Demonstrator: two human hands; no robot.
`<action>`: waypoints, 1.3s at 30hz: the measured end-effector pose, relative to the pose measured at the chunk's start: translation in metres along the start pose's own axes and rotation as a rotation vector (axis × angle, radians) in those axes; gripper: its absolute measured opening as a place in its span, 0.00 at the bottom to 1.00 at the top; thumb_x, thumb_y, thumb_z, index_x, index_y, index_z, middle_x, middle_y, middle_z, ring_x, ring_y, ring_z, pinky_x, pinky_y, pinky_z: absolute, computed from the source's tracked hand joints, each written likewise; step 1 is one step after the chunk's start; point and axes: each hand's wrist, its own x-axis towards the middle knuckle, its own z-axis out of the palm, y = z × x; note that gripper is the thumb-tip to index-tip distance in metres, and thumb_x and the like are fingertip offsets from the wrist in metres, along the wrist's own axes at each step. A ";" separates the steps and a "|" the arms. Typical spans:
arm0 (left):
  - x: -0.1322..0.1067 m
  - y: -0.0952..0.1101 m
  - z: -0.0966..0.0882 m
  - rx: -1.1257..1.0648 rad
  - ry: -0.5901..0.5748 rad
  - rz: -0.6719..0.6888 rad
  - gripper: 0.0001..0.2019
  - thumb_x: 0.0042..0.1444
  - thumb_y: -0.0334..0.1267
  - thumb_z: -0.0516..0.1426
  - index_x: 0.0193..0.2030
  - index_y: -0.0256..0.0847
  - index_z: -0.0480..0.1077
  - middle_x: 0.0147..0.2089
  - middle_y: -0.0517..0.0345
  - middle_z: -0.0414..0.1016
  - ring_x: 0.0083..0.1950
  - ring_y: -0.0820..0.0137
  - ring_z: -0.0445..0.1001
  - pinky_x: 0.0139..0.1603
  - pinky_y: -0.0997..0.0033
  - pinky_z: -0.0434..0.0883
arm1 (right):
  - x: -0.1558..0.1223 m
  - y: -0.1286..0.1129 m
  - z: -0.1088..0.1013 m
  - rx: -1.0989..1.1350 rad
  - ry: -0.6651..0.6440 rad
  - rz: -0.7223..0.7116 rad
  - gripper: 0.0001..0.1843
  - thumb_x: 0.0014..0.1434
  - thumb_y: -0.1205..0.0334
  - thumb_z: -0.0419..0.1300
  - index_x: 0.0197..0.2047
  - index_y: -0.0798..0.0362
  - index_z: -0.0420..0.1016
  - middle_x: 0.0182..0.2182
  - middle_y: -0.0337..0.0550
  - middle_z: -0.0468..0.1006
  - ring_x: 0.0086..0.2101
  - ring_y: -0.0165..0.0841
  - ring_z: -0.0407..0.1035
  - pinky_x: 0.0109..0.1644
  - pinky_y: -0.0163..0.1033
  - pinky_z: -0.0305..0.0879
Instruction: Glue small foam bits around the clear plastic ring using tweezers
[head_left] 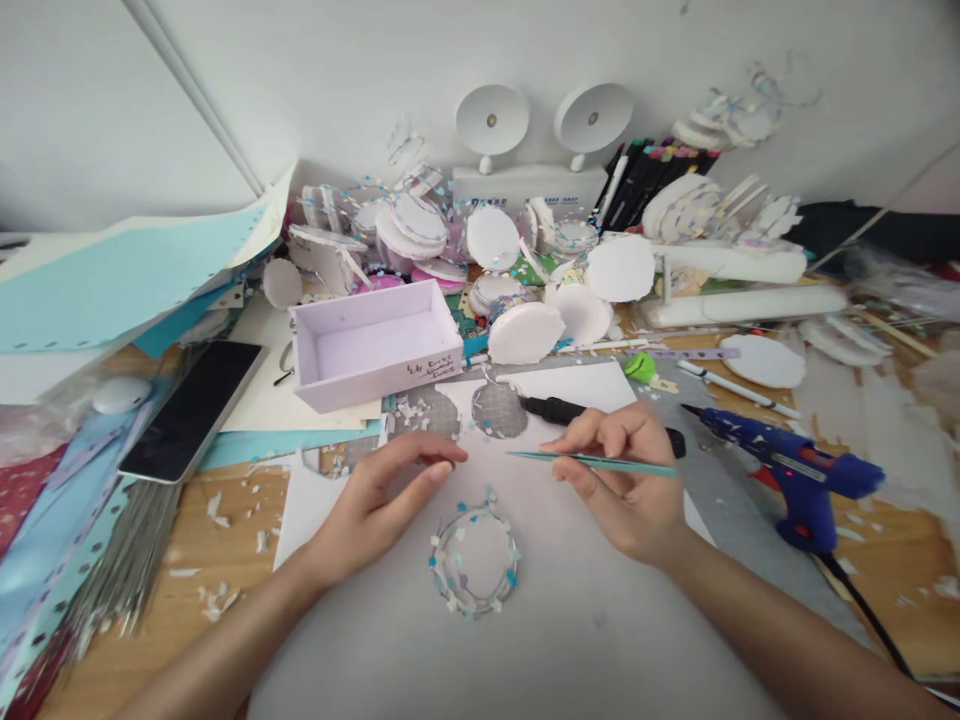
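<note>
My right hand (626,490) grips a pair of turquoise tweezers (634,465) between thumb and fingers, the points facing left over the white paper (645,620). My left hand (382,500) hovers at the left, thumb and forefinger loosely curved with nothing visible between them. Between and just below both hands lies a small wire wreath (517,560) dotted with blue and white bits; neither hand touches it. Beyond the right hand, partly hidden by it, rests a black pen-shaped tool (555,408).
A lilac open box (375,385) stands behind the left hand. On the right lies a blue hot glue gun (802,480) with its cord. White foam discs (525,333) pile up at the back before a twin-head lamp (491,120). A phone (191,410) lies left.
</note>
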 end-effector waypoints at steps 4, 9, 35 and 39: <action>0.012 0.007 0.005 0.084 -0.014 0.022 0.09 0.60 0.38 0.57 0.45 0.39 0.73 0.42 0.55 0.76 0.43 0.69 0.72 0.46 0.70 0.69 | -0.005 0.000 0.002 0.013 -0.022 -0.025 0.17 0.56 0.77 0.58 0.35 0.47 0.54 0.30 0.37 0.70 0.35 0.33 0.72 0.37 0.41 0.68; 0.023 0.013 0.012 0.075 -0.087 0.041 0.07 0.58 0.37 0.59 0.41 0.39 0.74 0.37 0.57 0.76 0.37 0.72 0.71 0.40 0.73 0.68 | -0.005 -0.002 0.004 0.022 -0.065 -0.017 0.17 0.56 0.78 0.57 0.35 0.48 0.54 0.32 0.39 0.73 0.33 0.32 0.69 0.36 0.39 0.66; 0.027 0.008 0.016 -0.058 -0.067 -0.004 0.06 0.56 0.33 0.59 0.33 0.35 0.79 0.30 0.54 0.78 0.30 0.74 0.71 0.29 0.78 0.67 | -0.006 -0.003 0.009 0.051 -0.040 0.057 0.15 0.58 0.75 0.57 0.34 0.48 0.54 0.31 0.40 0.73 0.32 0.31 0.68 0.34 0.38 0.64; 0.026 0.005 0.016 -0.059 -0.056 -0.026 0.06 0.56 0.34 0.59 0.34 0.36 0.79 0.31 0.54 0.78 0.31 0.73 0.73 0.29 0.78 0.67 | -0.004 -0.001 0.009 0.047 -0.046 0.050 0.15 0.58 0.75 0.57 0.34 0.48 0.54 0.32 0.40 0.74 0.32 0.31 0.68 0.35 0.38 0.65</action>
